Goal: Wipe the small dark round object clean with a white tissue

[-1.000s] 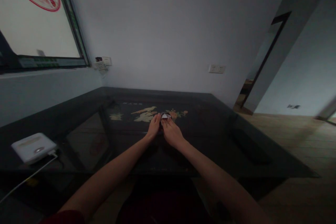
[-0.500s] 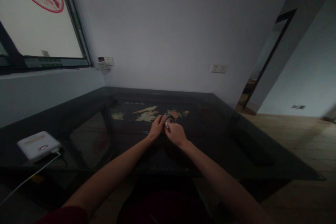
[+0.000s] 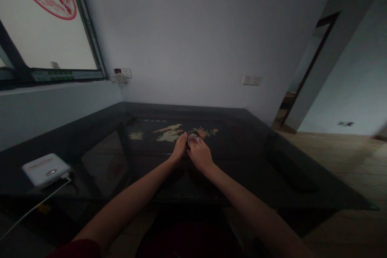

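Both hands meet over the middle of the dark glass-topped table [image 3: 238,169], around a small, round, shiny object [image 3: 192,137] with a dark edge; its exact kind cannot be made out. My left hand [image 3: 180,146] is closed against the object's left side, its fingers pressed together. From the right, my right hand [image 3: 200,155] is closed on the object's near side, and its fingertips reach over the shiny face. The hands hide much of the object's lower part.
At the table's left stands a white box-shaped device [image 3: 45,169] with a white cable [image 3: 34,207] running off the near edge. A dark, long shape [image 3: 293,173] shows at the right. Bird and flower pictures [image 3: 169,132] decorate the tabletop. A wall with sockets [image 3: 251,80] rises behind.
My right hand has turned and its fingers now lie over the object's face, which shows more openly. My left hand stays at its side. The view has shifted slightly.
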Action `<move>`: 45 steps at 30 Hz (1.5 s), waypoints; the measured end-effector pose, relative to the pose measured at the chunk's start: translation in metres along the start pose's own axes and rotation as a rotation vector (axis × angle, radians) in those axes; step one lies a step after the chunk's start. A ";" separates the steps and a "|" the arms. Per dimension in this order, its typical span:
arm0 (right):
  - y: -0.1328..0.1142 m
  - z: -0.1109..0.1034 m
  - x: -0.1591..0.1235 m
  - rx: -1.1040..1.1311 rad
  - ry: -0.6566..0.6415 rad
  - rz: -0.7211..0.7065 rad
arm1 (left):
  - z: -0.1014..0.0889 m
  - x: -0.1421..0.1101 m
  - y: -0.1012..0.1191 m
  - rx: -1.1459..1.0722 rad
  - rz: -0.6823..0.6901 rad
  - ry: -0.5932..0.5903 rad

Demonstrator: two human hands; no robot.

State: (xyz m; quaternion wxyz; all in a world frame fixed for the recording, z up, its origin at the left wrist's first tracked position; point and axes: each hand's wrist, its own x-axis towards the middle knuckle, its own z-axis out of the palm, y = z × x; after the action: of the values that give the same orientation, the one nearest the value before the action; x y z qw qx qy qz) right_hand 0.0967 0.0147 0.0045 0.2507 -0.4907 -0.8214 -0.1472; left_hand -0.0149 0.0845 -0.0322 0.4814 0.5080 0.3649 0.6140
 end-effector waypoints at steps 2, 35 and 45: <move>0.002 -0.002 -0.001 0.061 -0.006 -0.037 | -0.001 0.000 0.000 -0.037 -0.034 -0.004; 0.020 -0.005 -0.001 0.223 -0.050 -0.033 | 0.000 -0.010 0.013 0.159 0.175 -0.058; 0.018 0.019 -0.010 -0.131 0.014 -0.115 | 0.000 -0.006 0.017 0.055 -0.142 -0.041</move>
State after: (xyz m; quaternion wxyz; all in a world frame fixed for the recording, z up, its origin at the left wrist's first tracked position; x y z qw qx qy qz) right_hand 0.1112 0.0252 -0.0165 0.2151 -0.4572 -0.8349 -0.2184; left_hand -0.0180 0.0738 -0.0184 0.5171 0.5063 0.4069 0.5574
